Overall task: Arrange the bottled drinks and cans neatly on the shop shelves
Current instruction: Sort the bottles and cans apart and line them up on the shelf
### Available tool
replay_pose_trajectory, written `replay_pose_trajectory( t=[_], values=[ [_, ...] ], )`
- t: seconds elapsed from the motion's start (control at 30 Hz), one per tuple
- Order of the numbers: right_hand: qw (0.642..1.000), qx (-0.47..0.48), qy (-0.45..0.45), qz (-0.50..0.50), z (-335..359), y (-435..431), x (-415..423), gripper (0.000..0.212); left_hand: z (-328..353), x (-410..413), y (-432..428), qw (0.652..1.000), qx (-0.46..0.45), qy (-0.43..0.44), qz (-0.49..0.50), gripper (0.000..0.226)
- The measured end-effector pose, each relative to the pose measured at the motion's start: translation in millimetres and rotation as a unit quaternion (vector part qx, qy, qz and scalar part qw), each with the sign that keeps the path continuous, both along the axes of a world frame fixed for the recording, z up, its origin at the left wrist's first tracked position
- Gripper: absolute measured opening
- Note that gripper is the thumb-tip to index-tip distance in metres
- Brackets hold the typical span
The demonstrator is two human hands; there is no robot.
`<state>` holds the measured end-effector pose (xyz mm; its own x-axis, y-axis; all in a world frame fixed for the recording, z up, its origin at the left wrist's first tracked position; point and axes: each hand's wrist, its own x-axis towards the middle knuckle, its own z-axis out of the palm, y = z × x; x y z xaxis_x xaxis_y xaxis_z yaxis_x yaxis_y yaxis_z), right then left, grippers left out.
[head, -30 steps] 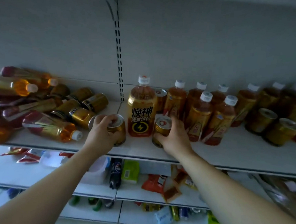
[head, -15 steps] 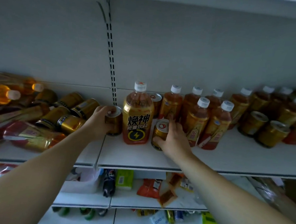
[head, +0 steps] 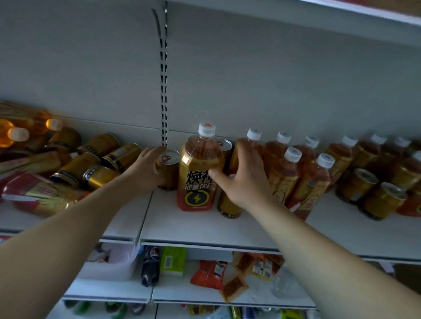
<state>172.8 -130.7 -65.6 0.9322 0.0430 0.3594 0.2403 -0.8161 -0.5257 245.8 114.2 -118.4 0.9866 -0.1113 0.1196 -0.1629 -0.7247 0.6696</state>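
Observation:
A large orange energy-drink bottle [head: 198, 176] stands upright on the white shelf [head: 224, 231]. My left hand [head: 143, 171] grips an upright gold can [head: 168, 168] right beside the bottle's left side. My right hand [head: 246, 178] hovers with spread fingers over a second gold can [head: 228, 207] that stands to the right of the big bottle. Its thumb touches the bottle's label and its fingers reach towards a tea bottle [head: 252, 142] behind. Another can [head: 224, 145] stands behind the big bottle.
Gold cans [head: 98, 162] and bottles [head: 37, 195] lie in a heap on the left. Upright tea bottles [head: 311, 180] and gold cans [head: 382, 199] fill the right. Another shelf [head: 287, 8] hangs overhead. Lower shelves hold snack packets [head: 207, 273] and small bottles.
My left hand has pushed its can back against the big bottle. My right hand has let go of its can, which now stands free, and has risen above it with fingers spread.

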Motion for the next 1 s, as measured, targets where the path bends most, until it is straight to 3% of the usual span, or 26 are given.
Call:
replay_pose_trajectory(
  t=[0.1,0.23,0.33,0.4,0.5,0.63,0.7,0.83,1.0],
  values=[
    [0.994,0.066,0.077,0.038,28,25,27,0.099,6,-13,1,1.0,0.008,0.005,-0.021,0.089],
    [0.982,0.11,0.146,0.039,38,52,44,0.053,11,-35,0,0.999,0.004,0.029,-0.046,0.09],
    [0.988,0.12,0.083,0.043,32,59,28,0.033,13,-59,-1,0.999,-0.012,0.027,-0.038,0.092],
    [0.988,0.144,0.032,0.05,29,59,10,0.028,13,-76,-3,0.995,-0.072,0.024,-0.063,0.091],
    [0.978,0.2,0.018,0.05,31,50,-18,0.025,10,-102,-15,0.98,-0.14,0.078,-0.12,0.099],
    [0.973,0.23,0.007,0.016,35,20,-50,0.02,-2,-121,-40,0.964,-0.13,0.153,-0.177,0.12],
    [0.972,0.233,0.002,-0.017,34,-5,-62,0.02,-12,-126,-53,0.965,-0.049,0.172,-0.19,0.118],
    [0.975,0.206,-0.01,-0.085,33,-68,-77,0.023,-45,-127,-88,0.956,0.244,0.104,-0.121,0.092],
    [0.974,0.189,-0.013,-0.127,24,-153,-81,0.028,-69,-129,-124,0.938,0.336,0.077,-0.035,0.084]
  ],
)
